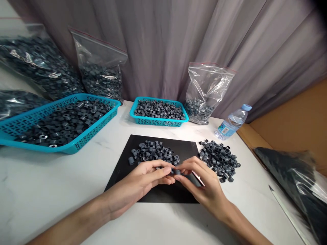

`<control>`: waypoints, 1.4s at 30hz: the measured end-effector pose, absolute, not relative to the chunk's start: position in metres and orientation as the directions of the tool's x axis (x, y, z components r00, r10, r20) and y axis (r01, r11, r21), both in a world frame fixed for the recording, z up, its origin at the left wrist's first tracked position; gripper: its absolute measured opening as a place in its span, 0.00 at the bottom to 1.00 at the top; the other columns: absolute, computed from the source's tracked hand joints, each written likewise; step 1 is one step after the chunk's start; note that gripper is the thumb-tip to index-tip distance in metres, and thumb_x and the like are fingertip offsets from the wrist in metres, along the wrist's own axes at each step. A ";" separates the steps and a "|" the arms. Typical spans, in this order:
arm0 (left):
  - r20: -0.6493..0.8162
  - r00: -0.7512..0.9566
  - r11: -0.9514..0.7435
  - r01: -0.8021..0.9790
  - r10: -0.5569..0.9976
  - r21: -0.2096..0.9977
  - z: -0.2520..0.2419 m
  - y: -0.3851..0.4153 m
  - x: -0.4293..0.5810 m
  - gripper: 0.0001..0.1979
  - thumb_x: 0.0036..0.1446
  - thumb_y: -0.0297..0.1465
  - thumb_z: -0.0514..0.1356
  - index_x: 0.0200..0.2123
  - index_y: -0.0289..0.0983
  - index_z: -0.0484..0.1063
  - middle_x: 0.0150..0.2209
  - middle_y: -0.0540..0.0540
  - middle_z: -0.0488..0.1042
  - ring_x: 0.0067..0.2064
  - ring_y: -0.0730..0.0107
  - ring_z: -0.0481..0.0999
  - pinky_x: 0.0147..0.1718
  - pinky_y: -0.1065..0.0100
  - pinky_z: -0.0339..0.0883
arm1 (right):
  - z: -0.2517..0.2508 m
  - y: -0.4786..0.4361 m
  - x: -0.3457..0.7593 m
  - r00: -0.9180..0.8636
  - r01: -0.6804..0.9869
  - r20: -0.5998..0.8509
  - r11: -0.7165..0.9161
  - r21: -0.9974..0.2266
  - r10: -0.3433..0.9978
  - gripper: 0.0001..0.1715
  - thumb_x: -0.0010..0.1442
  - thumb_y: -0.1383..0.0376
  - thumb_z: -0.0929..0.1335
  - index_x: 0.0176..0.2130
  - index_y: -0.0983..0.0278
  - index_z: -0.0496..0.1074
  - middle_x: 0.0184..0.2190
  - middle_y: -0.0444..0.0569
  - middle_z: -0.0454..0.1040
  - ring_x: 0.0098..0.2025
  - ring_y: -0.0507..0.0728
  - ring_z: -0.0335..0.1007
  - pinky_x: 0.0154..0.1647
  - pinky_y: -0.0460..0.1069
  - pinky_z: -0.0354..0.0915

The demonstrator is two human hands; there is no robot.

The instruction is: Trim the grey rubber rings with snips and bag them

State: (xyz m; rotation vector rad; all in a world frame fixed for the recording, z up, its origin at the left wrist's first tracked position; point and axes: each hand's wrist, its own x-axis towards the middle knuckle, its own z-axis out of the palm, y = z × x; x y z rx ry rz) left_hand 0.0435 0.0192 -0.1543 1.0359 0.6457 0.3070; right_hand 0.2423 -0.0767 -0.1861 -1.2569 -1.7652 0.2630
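My left hand (145, 178) and my right hand (201, 182) meet over a black mat (158, 195) on the white table. Both pinch a small grey ring-shaped part (176, 172) between their fingertips. A thin pale tool (198, 178) seems to lie in my right hand, mostly hidden. A pile of the same grey rings (153, 153) lies on the mat just beyond my fingers. A second pile of rings (219, 158) sits on the bare table to the right of the mat.
A large teal basket (76, 144) of rings stands at the left, a small teal basket (158, 120) behind the mat. Clear bags of rings (102, 78) (204, 98) lean on the curtain. A water bottle (231, 124) lies at right, beside cardboard (293, 122) and a dark bag (293, 170).
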 end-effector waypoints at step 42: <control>-0.439 0.708 0.612 0.011 0.554 0.790 -0.163 0.011 0.048 0.15 0.59 0.39 0.68 0.46 0.38 0.79 0.52 0.46 0.79 0.53 0.62 0.78 0.60 0.61 0.66 | -0.181 -0.076 0.240 0.056 0.515 0.498 0.402 -0.757 0.866 0.13 0.65 0.69 0.71 0.48 0.56 0.78 0.40 0.46 0.80 0.42 0.56 0.74 0.42 0.52 0.71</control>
